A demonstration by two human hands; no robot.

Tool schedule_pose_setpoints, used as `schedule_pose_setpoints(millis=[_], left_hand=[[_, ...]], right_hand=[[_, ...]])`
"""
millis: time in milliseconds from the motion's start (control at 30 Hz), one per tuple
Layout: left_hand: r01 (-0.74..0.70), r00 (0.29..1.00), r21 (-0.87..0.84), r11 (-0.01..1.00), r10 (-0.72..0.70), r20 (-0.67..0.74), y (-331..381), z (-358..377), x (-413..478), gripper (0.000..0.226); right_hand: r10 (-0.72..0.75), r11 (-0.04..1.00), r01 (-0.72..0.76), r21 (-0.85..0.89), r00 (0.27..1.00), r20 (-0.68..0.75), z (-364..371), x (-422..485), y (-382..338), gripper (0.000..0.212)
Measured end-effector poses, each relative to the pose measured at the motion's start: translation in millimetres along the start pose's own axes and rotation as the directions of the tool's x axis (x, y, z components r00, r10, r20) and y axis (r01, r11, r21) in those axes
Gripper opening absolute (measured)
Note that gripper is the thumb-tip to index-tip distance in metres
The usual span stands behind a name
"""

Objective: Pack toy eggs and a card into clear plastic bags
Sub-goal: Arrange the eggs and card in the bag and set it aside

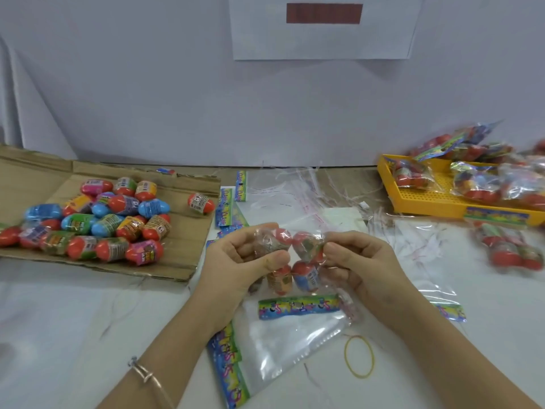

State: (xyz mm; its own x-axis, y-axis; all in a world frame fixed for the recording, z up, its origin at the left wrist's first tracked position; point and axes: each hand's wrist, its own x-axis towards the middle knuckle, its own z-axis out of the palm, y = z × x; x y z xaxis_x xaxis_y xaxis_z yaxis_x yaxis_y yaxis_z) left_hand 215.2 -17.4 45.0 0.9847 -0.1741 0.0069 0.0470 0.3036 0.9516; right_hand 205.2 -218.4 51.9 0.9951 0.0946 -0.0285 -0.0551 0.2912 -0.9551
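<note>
The left hand (236, 261) and right hand (359, 261) are pinching the bag (336, 293) of eggs (306, 276), its long axis pointing away, card (298, 307) lying crosswise.

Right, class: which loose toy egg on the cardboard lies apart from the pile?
The red-ended egg near the cardboard's right edge. It lies alone, touching no other egg, while the rest crowd together in the pile to its left.

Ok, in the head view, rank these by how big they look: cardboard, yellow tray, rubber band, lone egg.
1. cardboard
2. yellow tray, cut off by the frame edge, so unsure
3. rubber band
4. lone egg, though it lies farther away
</note>
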Motion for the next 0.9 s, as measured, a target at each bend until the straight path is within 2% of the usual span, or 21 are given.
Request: schedule_pose_setpoints(millis=[100,200,267,300,333,367,433,467,500,533,567,600,633,667,700,733,767,800,833,900], left_hand=[[-0.061,0.998,0.017,0.998,0.061,-0.021,-2,-2,0,0.054],[-0.214,0.964,0.1,0.972,0.227,-0.141,1,1,-3,0.066],[-0.313,0.913,0.178,0.933,0.347,-0.215,5,2,-6,0.054],[-0.333,0.894,0.231,0.914,0.384,-0.231,9,5,-7,0.038],[-0.311,0.897,0.259,0.915,0.372,-0.239,16,10,-9,0.024],[-0.246,0.918,0.26,0.934,0.31,-0.246,20,13,-10,0.033],[0.005,0.974,0.177,0.984,0.036,-0.224,26,20,-10,0.065],[0.125,0.977,0.134,0.983,-0.099,-0.186,31,23,-11,0.074],[0.203,0.972,0.087,0.975,-0.19,-0.14,36,23,-11,0.074],[0.232,0.967,0.024,0.973,-0.228,-0.113,40,24,-10,0.067],[0.222,0.968,-0.043,0.974,-0.225,-0.11,43,25,-9,0.058],[0.185,0.971,-0.106,0.977,-0.198,-0.131,45,23,-8,0.052],[0.132,0.974,-0.162,0.978,-0.158,-0.162,46,20,-7,0.051],[0.07,0.974,-0.207,0.976,-0.112,-0.199,46,17,-7,0.051],[0.02,0.971,-0.234,0.972,-0.075,-0.228,45,14,-8,0.05],[-0.007,0.968,-0.246,0.969,-0.055,-0.246,42,11,-9,0.05],[-0.006,0.968,-0.253,0.967,-0.058,-0.244,37,10,-10,0.05],[0.012,0.97,-0.255,0.967,-0.073,-0.231,32,10,-13,0.052],[0.036,0.972,-0.249,0.968,-0.091,-0.216,26,11,-16,0.054],[0.069,0.972,-0.23,0.971,-0.117,-0.204,14,14,-19,0.052]], right_hand=[[-0.06,0.998,0.061,0.02,0.998,-0.032,3,0,-1,0.017],[-0.247,0.966,0.256,0.042,0.956,-0.16,7,-2,-4,0.013],[-0.404,0.914,0.398,-0.075,0.886,-0.226,10,-5,-7,0.016],[-0.504,0.863,0.477,-0.17,0.837,-0.211,12,-6,-7,0.019],[-0.608,0.784,0.556,-0.276,0.778,-0.16,14,-8,-7,0.022],[-0.712,0.665,0.631,-0.4,0.697,-0.084,16,-10,-6,0.023],[-0.858,0.305,0.74,-0.599,0.486,0.164,19,-12,-4,0.02],[-0.873,0.119,0.765,-0.632,0.385,0.301,19,-13,-3,0.015],[-0.861,-0.023,0.769,-0.639,0.31,0.404,21,-14,-4,0.013],[-0.843,-0.111,0.757,-0.644,0.271,0.464,22,-16,-3,0.015],[-0.832,-0.141,0.735,-0.663,0.275,0.482,23,-16,-2,0.018],[-0.83,-0.129,0.704,-0.698,0.308,0.465,23,-16,0,0.019],[-0.834,-0.048,0.678,-0.734,0.377,0.402,24,-17,2,0.014],[-0.827,0.142,0.66,-0.738,0.489,0.279,25,-16,3,0.02],[-0.748,0.443,0.618,-0.649,0.654,0.113,27,-17,1,0.034],[-0.57,0.742,0.502,-0.444,0.821,-0.025,31,-18,-2,0.045],[-0.346,0.923,0.322,-0.21,0.935,-0.085,34,-18,-4,0.052],[-0.168,0.985,0.165,-0.048,0.983,-0.077,36,-18,-6,0.056],[-0.068,0.997,0.069,0.026,0.997,-0.042,37,-17,-5,0.057],[-0.023,0.995,0.025,0.093,0.999,-0.024,38,-16,-4,0.042]])
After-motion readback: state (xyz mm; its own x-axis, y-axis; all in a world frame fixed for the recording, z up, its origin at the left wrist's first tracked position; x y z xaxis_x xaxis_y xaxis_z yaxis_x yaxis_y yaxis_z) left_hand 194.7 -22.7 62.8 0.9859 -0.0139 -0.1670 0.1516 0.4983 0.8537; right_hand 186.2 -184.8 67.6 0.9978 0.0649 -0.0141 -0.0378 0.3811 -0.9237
